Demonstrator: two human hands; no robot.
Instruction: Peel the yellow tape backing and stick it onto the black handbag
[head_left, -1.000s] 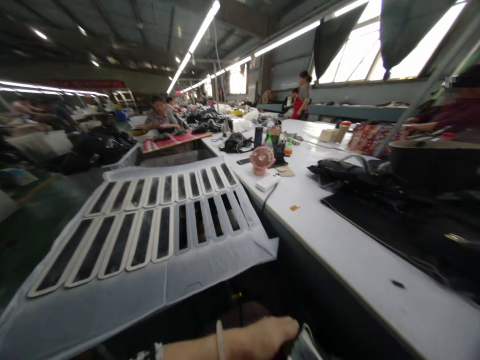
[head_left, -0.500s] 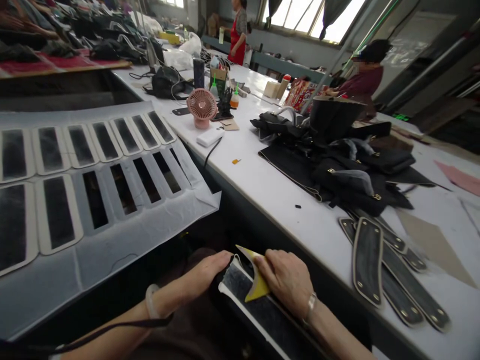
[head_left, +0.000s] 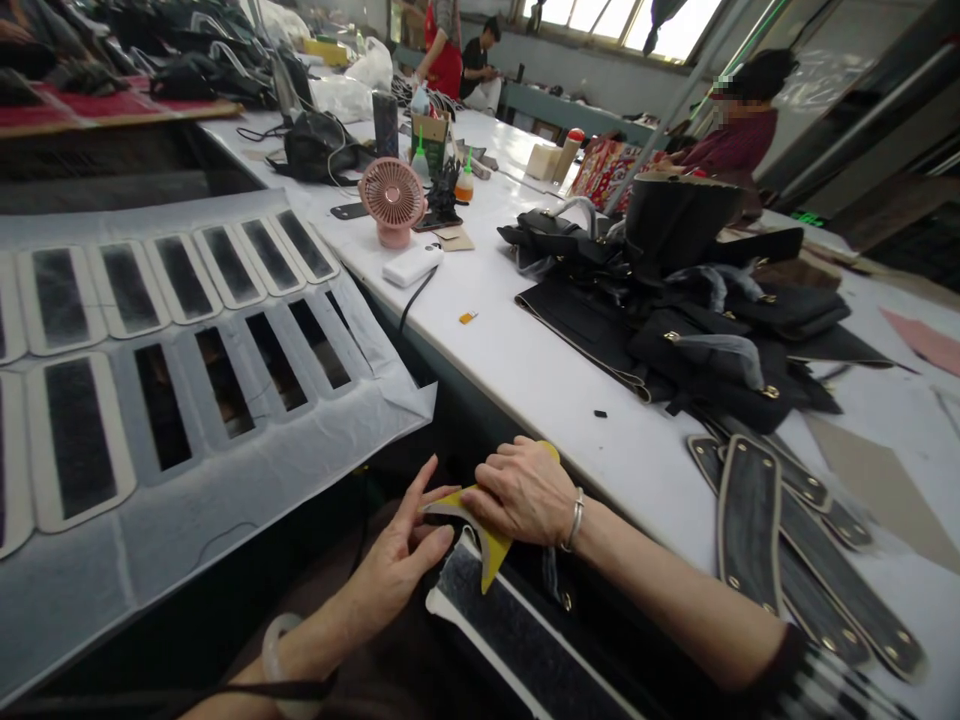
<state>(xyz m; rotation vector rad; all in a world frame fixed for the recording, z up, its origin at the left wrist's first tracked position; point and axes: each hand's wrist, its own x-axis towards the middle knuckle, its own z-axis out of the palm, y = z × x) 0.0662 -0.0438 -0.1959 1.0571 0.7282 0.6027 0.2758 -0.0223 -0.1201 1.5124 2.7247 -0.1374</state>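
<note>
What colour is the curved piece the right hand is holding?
The curved piece in the right hand is yellow, best seen in the head view.

Bright windows (head_left: 592,18) (partly dark-draped) in a grey wall (head_left: 570,68), beyond a white worktable (head_left: 517,350).

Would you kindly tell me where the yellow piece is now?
In the head view, the yellow piece is low near centre, in the right hand, at the far end of the white-edged black panel.

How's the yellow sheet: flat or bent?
Bent: the yellow sheet, held in the right hand, shows a bowed edge and a crescent of paler underside.
</note>
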